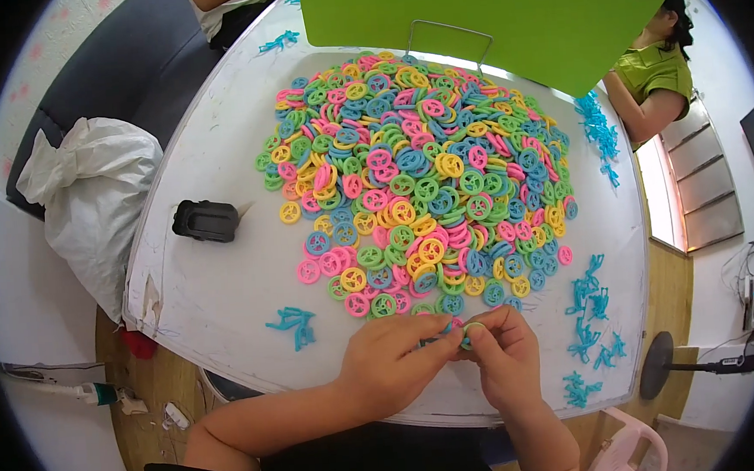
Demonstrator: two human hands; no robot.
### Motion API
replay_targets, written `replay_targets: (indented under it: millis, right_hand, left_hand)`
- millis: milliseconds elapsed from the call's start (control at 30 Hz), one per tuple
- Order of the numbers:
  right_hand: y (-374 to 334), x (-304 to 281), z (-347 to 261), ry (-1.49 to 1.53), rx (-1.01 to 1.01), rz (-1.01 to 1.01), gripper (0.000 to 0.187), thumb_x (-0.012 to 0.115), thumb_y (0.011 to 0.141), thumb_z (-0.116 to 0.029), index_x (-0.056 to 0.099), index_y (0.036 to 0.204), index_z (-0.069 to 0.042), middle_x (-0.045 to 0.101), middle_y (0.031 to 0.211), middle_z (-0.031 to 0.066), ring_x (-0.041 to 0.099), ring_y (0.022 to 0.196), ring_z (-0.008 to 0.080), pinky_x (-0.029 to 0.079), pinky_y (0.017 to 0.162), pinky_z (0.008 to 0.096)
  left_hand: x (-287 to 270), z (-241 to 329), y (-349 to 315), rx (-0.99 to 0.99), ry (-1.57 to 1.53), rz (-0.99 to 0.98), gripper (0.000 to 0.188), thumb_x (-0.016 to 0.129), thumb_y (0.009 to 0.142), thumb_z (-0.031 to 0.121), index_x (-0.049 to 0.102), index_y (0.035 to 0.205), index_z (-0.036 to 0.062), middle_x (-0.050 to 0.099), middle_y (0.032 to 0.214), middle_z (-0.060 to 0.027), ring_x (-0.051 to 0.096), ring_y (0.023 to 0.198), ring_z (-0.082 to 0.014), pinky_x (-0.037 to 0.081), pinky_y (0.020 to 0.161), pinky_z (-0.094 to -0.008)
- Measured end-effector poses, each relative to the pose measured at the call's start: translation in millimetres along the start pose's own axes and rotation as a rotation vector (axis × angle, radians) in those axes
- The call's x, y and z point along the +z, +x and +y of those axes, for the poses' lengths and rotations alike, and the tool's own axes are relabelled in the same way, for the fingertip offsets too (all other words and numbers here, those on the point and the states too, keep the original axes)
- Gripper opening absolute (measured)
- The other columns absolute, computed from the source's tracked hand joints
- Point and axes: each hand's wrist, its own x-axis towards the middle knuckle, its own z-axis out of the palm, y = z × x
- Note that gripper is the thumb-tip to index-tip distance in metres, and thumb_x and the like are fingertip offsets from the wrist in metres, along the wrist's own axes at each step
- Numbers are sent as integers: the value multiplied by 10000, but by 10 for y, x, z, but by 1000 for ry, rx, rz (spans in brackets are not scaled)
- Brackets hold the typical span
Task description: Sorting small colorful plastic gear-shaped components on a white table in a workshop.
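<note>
Near the front edge of the white table (pixel 199 298), my two hands meet fingertip to fingertip. My right hand (pixel 507 355) pinches a small green plastic wheel (pixel 474 326) between thumb and fingers. Closed beside it, my left hand (pixel 393 360) grips a small blue plastic piece, mostly hidden by the fingers. A bit of pink shows between the two hands; I cannot tell which part it belongs to. Just beyond my fingers spreads a large heap of spoked plastic wheels (pixel 426 185) in pink, yellow, green and blue.
Blue plastic pieces lie in small clusters at left (pixel 293 325) and right (pixel 590 309). A black tray-like object (pixel 207 221) sits left of the heap. Behind it stands a green panel (pixel 485 22). A person (pixel 657 80) sits at the far right. A white sack (pixel 94 201) leans at left.
</note>
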Motion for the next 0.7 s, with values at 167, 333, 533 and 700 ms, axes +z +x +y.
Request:
replay_targets:
  millis: [167, 333, 533, 700]
  right_hand:
    - [-23, -16, -83, -95, -119, -4, 164, 673, 983, -17, 567, 1106, -5, 687, 975, 80, 688, 843, 146, 624, 781, 332]
    - [-49, -134, -20, -337, -210, -23, 219, 716, 938, 19, 654, 1148, 1, 721, 936, 87, 680, 814, 137, 590, 754, 278]
    - [-29, -109, -168, -706, -593, -164, 471, 763, 857, 36, 677, 1313, -46, 702, 900, 86, 673, 744, 162, 537, 663, 268]
    - [-42, -181, -257, -809, -390, -270, 485, 775, 839, 28, 673, 1308, -33, 651, 792, 100, 646, 690, 190, 506, 607, 317]
  left_hand:
    - [12, -2, 23, 22, -20, 18, 397, 856, 767, 121, 733, 1144, 110, 747, 1076, -69, 720, 920, -261, 559, 754, -371]
    - [16, -19, 2, -56, -101, -39, 464, 861, 788, 142, 687, 1217, 107, 742, 1066, -73, 710, 934, -287, 553, 768, -391]
    - [-53, -48, 23, -98, -105, -120, 497, 873, 790, 163, 674, 1241, 104, 735, 1059, -82, 706, 932, -293, 553, 760, -396]
    - [-94, -26, 51, -242, -309, -188, 430, 807, 874, 171, 617, 1244, 62, 724, 1050, -113, 729, 908, -309, 563, 759, -420]
